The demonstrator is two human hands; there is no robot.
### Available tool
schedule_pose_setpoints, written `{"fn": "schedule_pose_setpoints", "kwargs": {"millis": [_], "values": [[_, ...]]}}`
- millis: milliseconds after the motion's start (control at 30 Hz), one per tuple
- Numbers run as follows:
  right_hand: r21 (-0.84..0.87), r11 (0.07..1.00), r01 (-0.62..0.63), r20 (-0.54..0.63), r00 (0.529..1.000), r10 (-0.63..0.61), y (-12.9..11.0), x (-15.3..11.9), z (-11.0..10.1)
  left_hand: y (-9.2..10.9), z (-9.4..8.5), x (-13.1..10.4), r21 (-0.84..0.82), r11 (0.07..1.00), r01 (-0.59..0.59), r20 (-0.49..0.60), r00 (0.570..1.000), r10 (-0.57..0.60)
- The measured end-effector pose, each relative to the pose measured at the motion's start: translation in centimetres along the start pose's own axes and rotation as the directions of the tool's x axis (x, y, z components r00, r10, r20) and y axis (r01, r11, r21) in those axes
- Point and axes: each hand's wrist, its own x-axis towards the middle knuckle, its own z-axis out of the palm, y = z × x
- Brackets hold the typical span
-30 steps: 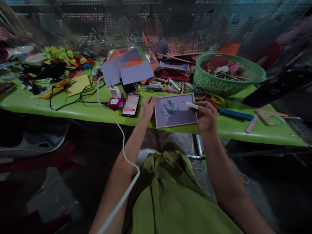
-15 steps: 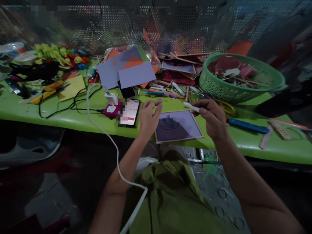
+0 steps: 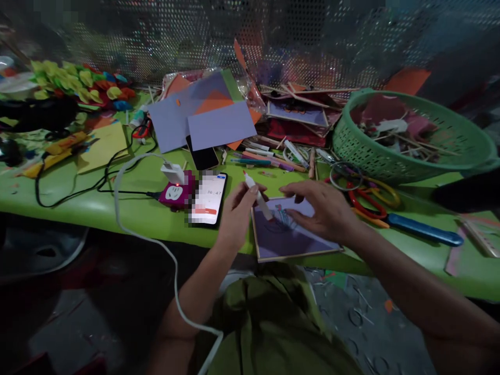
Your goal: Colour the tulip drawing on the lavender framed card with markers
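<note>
Holding, left: the left hand [image 3: 238, 211] pinches a white marker [image 3: 258, 196] between thumb and fingers, closed around its lower barrel; the marker stands tilted, cap end up and away, lower end over the card's left part.
Right hand: the right hand [image 3: 324, 211] lies palm down, fingers spread and loosely extended, gripping nothing; it hovers over or rests on the card's upper right part, contact cannot be told.
Card: a lilac framed card [image 3: 289, 234] with a drawn flower lies flat at the near edge of the green table [image 3: 148, 219], between the 2 hands.
Left of card: a phone [image 3: 209, 198] with a lit screen lies just beside the left hand; a pink device [image 3: 174, 192] touches its left side, with a white charger and cable [image 3: 128, 229] running off the table edge.
Right of card: scissors with red handles [image 3: 367, 200] and a blue-handled tool [image 3: 424, 234] lie on the table.
Behind: pens [image 3: 261, 156], lilac paper sheets [image 3: 219, 122], and a green basket [image 3: 410, 156] holding scraps.
</note>
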Motion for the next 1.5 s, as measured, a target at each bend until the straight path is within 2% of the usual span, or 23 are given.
{"fn": "schedule_pose_setpoints", "kwargs": {"millis": [133,233,333,433,533,633,733,800,967,1033,1100,1167,1233,1367,1500], "values": [[0.013,0.976,-0.219,-0.006,0.976,0.219,5.1,2.0,-1.0,0.1,-1.9,0.9,0.153,0.985,-0.078,-0.024,0.996,0.083],[-0.051,0.966,-0.252,0.023,0.967,0.253,8.4,3.6,-0.4,-0.2,-2.3,1.1,0.222,0.970,-0.102,-0.015,0.994,0.108],[-0.200,0.948,-0.249,0.069,0.961,0.267,9.9,4.7,1.0,-0.5,-2.4,1.0,0.267,0.958,-0.106,-0.001,0.994,0.110],[-0.365,0.886,-0.286,0.131,0.926,0.353,9.7,5.4,2.3,-0.7,-2.4,0.8,0.293,0.951,-0.101,0.003,0.995,0.104],[-0.457,0.827,-0.326,0.169,0.881,0.441,9.0,5.7,2.8,-1.1,-2.5,0.8,0.336,0.935,-0.111,0.004,0.993,0.116],[-0.486,0.799,-0.354,0.183,0.853,0.489,8.8,5.7,2.9,-1.4,-2.7,0.9,0.398,0.909,-0.124,0.031,0.992,0.121],[-0.472,0.804,-0.362,0.173,0.856,0.487,9.0,5.6,2.7,-1.7,-2.9,1.1,0.449,0.880,-0.151,0.080,0.988,0.129],[-0.452,0.811,-0.372,0.177,0.854,0.490,9.0,5.6,2.6,-2.0,-3.1,1.2,0.479,0.856,-0.193,0.124,0.981,0.151],[-0.471,0.773,-0.425,0.204,0.800,0.564,8.6,5.8,2.3,-3.0,-4.0,1.4,0.564,0.755,-0.334,0.227,0.942,0.247],[-0.467,0.786,-0.405,0.193,0.821,0.537,8.4,5.8,2.2,-3.3,-4.1,1.4,0.599,0.699,-0.391,0.253,0.920,0.298],[-0.447,0.820,-0.356,0.165,0.869,0.467,8.3,5.9,2.1,-3.5,-4.0,1.4,0.645,0.634,-0.426,0.259,0.903,0.343],[-0.424,0.858,-0.290,0.147,0.913,0.381,8.1,6.3,2.1,-3.5,-3.7,1.2,0.703,0.577,-0.415,0.243,0.904,0.352],[-0.402,0.889,-0.221,0.172,0.935,0.310,7.7,7.0,2.3,-3.3,-3.3,1.0,0.771,0.519,-0.370,0.216,0.918,0.333],[-0.428,0.892,-0.144,0.302,0.908,0.291,6.6,9.2,3.8,-3.3,-2.9,0.7,0.861,0.355,-0.363,0.249,0.911,0.328],[-0.467,0.873,-0.138,0.318,0.896,0.311,6.0,10.6,5.1,-3.7,-2.7,0.7,0.886,0.250,-0.391,0.306,0.897,0.320]]}}
